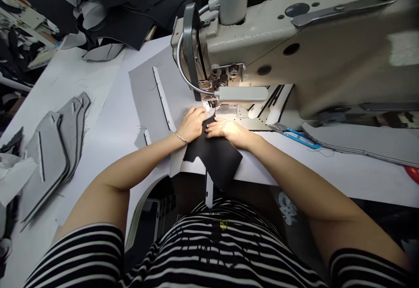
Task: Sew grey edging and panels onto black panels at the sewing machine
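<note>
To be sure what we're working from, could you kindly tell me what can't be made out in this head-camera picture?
In the head view:
The needle of the sewing machine: hidden behind the lamp.
The inner part of the black piece: covered by the left hand and right hand.
The red object: cut off by the right edge.
The blue tool: too small to name.

Black fabric (pixel 218 159) far end hidden under left hand (pixel 191 124), right hand (pixel 229 132); sewing machine (pixel 262 39) cut off at right edge
</note>
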A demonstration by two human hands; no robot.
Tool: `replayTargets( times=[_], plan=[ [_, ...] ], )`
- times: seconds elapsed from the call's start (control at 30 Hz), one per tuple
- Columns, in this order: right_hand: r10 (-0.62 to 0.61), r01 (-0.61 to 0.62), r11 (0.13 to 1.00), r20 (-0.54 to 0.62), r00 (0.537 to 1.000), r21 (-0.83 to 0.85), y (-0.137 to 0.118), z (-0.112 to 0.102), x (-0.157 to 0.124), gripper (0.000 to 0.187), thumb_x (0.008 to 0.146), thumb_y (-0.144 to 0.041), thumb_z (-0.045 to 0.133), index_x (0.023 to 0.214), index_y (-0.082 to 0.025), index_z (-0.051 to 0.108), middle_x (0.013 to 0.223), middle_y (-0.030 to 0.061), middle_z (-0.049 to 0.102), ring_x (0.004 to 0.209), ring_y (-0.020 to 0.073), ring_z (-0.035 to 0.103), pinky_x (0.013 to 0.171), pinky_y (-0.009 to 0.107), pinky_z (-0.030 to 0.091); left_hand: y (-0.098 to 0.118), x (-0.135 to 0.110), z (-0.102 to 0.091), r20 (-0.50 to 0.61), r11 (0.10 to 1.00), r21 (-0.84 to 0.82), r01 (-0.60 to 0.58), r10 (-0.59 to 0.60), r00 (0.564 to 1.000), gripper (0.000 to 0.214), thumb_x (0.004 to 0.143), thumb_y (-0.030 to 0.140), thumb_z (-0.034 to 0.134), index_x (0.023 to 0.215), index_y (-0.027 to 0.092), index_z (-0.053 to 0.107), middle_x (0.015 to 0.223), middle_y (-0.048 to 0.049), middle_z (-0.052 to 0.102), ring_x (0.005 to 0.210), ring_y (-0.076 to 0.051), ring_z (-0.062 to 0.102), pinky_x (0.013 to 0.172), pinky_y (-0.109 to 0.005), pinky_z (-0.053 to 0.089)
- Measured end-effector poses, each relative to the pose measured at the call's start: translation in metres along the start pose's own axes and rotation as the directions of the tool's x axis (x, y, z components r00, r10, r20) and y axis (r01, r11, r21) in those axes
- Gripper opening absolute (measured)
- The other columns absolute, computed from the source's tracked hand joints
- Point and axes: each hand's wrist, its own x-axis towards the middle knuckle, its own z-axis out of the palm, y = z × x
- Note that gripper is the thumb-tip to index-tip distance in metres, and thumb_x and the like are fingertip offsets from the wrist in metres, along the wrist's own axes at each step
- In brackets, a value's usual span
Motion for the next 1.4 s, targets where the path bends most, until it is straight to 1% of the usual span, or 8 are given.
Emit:
replayTargets(
  times=[0.1,0.3,0.87,1.03,1.13,1.2,1.27,1.4],
  plan=[
    [-0.056,0.081,0.983,0.148,0.987,-0.166,0.001,0.0,0.0,0.04,0.089,-0.006,0.042,0.114,-0.023,0.069,0.134,0.0044,0.058,0.131,0.0184,0.047,0.115,0.044,0.029,-0.015,0.007,-0.006,0.082,0.996,-0.086,-0.026,0.033,0.996,0.044,0.065,0.007,0.047,0.102,0.015,0.069,0.115,-0.0083,0.066,0.107,-0.025,0.058,0.1,-0.041,0.046],
    [0.028,0.038,0.961,0.233,0.972,-0.275,-0.008,-0.003,0.002,0.048,0.087,-0.002,0.044,0.124,-0.026,0.064,0.142,0.0038,0.05,0.134,0.0194,0.042,0.111,0.038,0.037,-0.026,0.019,-0.016,0.191,0.985,-0.174,-0.02,0.054,0.98,0.052,0.063,0.011,0.046,0.109,0.015,0.069,0.117,-0.0059,0.066,0.11,-0.023,0.06,0.1,-0.034,0.048],
    [0.096,-0.065,0.973,0.135,0.986,-0.222,0.004,-0.009,0.005,0.033,0.093,-0.012,0.051,0.116,-0.028,0.068,0.136,0.0031,0.055,0.132,0.0218,0.046,0.11,0.041,0.04,-0.003,0.029,0.002,0.126,0.999,0.016,0.039,-0.041,0.991,0.035,0.073,0.008,0.049,0.099,0.017,0.07,0.119,-0.0084,0.064,0.102,-0.023,0.058,0.094,-0.035,0.044],
    [0.048,-0.021,0.974,0.115,0.992,-0.225,0.011,-0.006,0.004,0.032,0.094,-0.016,0.05,0.118,-0.029,0.067,0.139,0.0027,0.053,0.133,0.0207,0.045,0.112,0.042,0.037,0.025,-0.029,-0.025,0.058,1.0,0.0,0.003,-0.003,0.998,0.024,0.082,0.012,0.044,0.088,0.014,0.067,0.098,-0.0112,0.067,0.093,-0.023,0.058,0.087,-0.035,0.045],
    [0.014,0.024,0.961,0.133,0.991,-0.276,0.007,-0.007,0.002,0.034,0.094,-0.016,0.047,0.122,-0.027,0.064,0.141,0.005,0.051,0.134,0.0211,0.043,0.112,0.044,0.036,0.044,-0.092,-0.035,0.275,0.972,-0.143,0.186,-0.142,0.951,0.024,0.087,0.029,0.046,0.077,0.016,0.063,0.069,-0.0057,0.062,0.067,-0.018,0.055,0.065,-0.029,0.042],
    [-0.004,0.053,0.937,0.139,0.99,-0.346,0.004,-0.008,-0.001,0.037,0.095,-0.015,0.044,0.126,-0.026,0.062,0.143,0.0069,0.049,0.135,0.0214,0.041,0.111,0.045,0.035,0.054,-0.127,-0.026,0.5,0.857,-0.362,0.368,-0.155,0.852,0.027,0.086,0.04,0.05,0.078,0.017,0.062,0.061,-0.0013,0.059,0.056,-0.014,0.05,0.056,-0.025,0.037],
    [-0.039,0.105,0.898,0.159,0.986,-0.428,0.001,-0.008,-0.004,0.04,0.095,-0.013,0.041,0.13,-0.025,0.058,0.145,0.0081,0.046,0.136,0.0209,0.04,0.112,0.044,0.035,0.061,-0.149,-0.006,0.626,0.613,-0.566,0.551,-0.116,0.771,0.036,0.083,0.052,0.052,0.073,0.017,0.058,0.055,0.0012,0.055,0.051,-0.011,0.047,0.053,-0.023,0.034],
    [-0.13,0.246,0.798,0.242,0.962,-0.55,-0.006,-0.002,-0.006,0.045,0.092,-0.01,0.045,0.135,-0.022,0.053,0.145,0.0105,0.045,0.136,0.0218,0.04,0.113,0.042,0.033,0.073,-0.162,0.037,0.615,0.175,-0.742,0.648,-0.207,0.761,0.053,0.071,0.067,0.059,0.057,0.017,0.049,0.046,0.003,0.047,0.046,-0.008,0.038,0.05,-0.022,0.03]
  ],
)
